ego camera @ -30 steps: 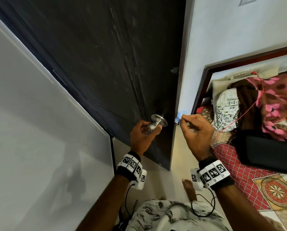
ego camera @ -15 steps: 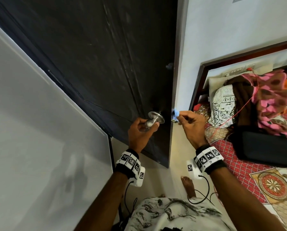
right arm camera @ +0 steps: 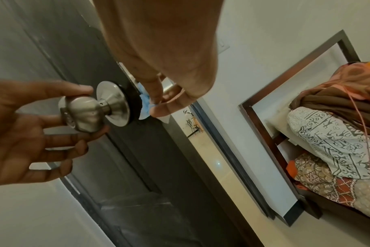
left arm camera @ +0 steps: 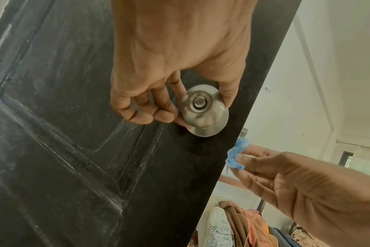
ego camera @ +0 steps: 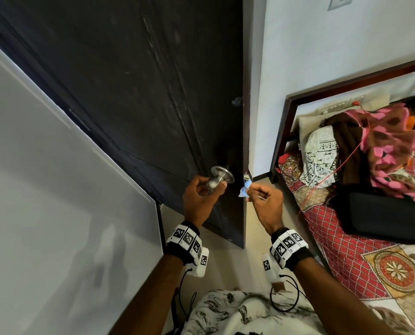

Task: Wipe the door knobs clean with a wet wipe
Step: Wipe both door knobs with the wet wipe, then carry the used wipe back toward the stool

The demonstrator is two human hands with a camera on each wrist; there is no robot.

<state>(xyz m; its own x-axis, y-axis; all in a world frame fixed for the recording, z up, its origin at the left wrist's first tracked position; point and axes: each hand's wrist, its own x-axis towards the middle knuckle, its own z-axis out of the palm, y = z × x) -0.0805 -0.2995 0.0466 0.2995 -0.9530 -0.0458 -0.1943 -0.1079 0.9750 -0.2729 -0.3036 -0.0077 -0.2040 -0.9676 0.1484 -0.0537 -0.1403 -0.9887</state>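
A brushed-steel door knob point(ego camera: 215, 181) point(left arm camera: 201, 107) point(right arm camera: 87, 115) sticks out of the dark door point(ego camera: 153, 93), near its free edge. My left hand point(ego camera: 201, 197) point(left arm camera: 169, 100) point(right arm camera: 32, 120) grips the knob with thumb and fingertips curled round it. My right hand point(ego camera: 262, 199) point(left arm camera: 285, 167) point(right arm camera: 158, 93) pinches a crumpled blue wet wipe point(ego camera: 244, 191) point(left arm camera: 236, 157) point(right arm camera: 145, 103) and holds it against the door's edge, just below the latch point(ego camera: 246, 176) and beside the knob's round plate point(right arm camera: 114, 103). The knob on the door's other side is hidden.
A white panel point(ego camera: 56, 201) leans at the left of the door. To the right stands a bed point(ego camera: 358, 238) with a dark wooden frame, piled cloths and a black bag point(ego camera: 382, 218). A white wall point(ego camera: 322, 44) lies behind the door edge. A bare foot stands on the beige floor.
The right hand with the wipe has slid slightly down the door's edge, from level with the latch to just below it. The left hand stays on the knob.
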